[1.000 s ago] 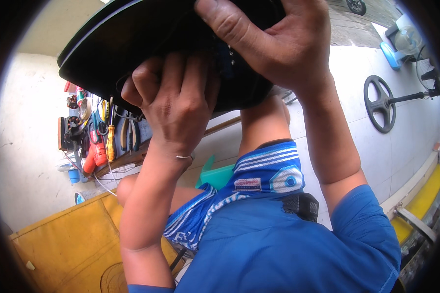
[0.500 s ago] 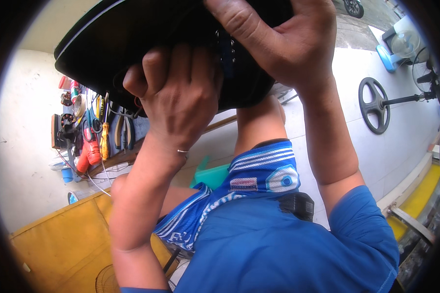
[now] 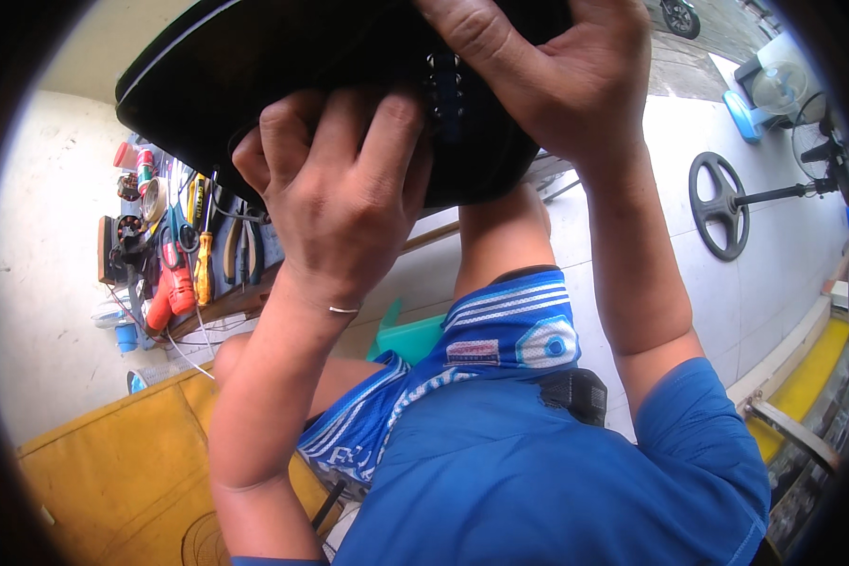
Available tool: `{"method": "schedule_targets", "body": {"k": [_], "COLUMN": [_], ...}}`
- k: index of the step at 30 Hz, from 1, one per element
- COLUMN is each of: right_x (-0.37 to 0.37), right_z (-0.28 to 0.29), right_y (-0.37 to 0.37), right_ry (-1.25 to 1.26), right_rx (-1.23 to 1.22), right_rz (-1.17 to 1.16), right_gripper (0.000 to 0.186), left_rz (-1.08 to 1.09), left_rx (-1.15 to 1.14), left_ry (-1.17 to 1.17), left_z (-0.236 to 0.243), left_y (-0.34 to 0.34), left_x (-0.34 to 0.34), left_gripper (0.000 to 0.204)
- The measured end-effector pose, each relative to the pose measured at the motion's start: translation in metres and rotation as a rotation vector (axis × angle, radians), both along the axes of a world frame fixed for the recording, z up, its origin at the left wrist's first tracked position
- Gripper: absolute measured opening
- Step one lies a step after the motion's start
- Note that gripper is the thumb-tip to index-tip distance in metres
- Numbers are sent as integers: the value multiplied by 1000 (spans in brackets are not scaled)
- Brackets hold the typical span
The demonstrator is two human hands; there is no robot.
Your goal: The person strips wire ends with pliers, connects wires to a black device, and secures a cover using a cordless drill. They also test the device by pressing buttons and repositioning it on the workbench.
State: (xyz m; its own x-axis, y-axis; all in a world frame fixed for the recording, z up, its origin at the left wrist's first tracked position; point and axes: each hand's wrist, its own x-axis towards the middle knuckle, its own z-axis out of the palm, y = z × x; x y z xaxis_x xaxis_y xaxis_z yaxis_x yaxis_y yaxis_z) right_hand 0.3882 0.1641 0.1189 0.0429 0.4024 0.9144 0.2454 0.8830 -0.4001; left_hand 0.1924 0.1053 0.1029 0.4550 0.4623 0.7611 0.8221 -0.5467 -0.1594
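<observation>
A large black curved shell (image 3: 255, 71) with a pale line along its far left edge fills the top of the view. My right hand (image 3: 566, 80) grips its right side, thumb across the near face, fingers partly out of view. My left hand (image 3: 335, 179) is against the shell's dark near side with its fingers bent. Its fingertips are hidden, and whatever they pinch cannot be made out. Between the hands, a dark strip with small shiny studs (image 3: 445, 85) shows on the shell. A thin bracelet (image 3: 343, 310) circles my left wrist.
On the left lie several tools: a yellow screwdriver (image 3: 204, 269), pliers (image 3: 245, 250), scissors (image 3: 181, 226) and a red-orange tool (image 3: 172, 292). A yellow-brown surface (image 3: 113, 453) is lower left, a green stool (image 3: 410, 340) by my legs. A black steering-wheel-shaped base (image 3: 720, 206) stands right.
The black shell has shifted slightly to the right. My left hand has turned a little, its fingers now more bent and spread. My right hand keeps its hold.
</observation>
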Motion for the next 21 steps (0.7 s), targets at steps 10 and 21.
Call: {"method": "schedule_targets", "body": {"k": [10,21], "right_x": [1,2], "right_z": [0,1], "right_y": [3,3], "right_ry": [14,-25], "right_rx": [60,64], "right_rz": [27,-4], "right_gripper": [40,41], "left_rz": [-2,66], "left_rx": [59,202], "left_ry": [-10,69], "left_z": [-8,-22], "left_y": [9,26], "left_x": [5,6], "left_gripper": [22,16]}}
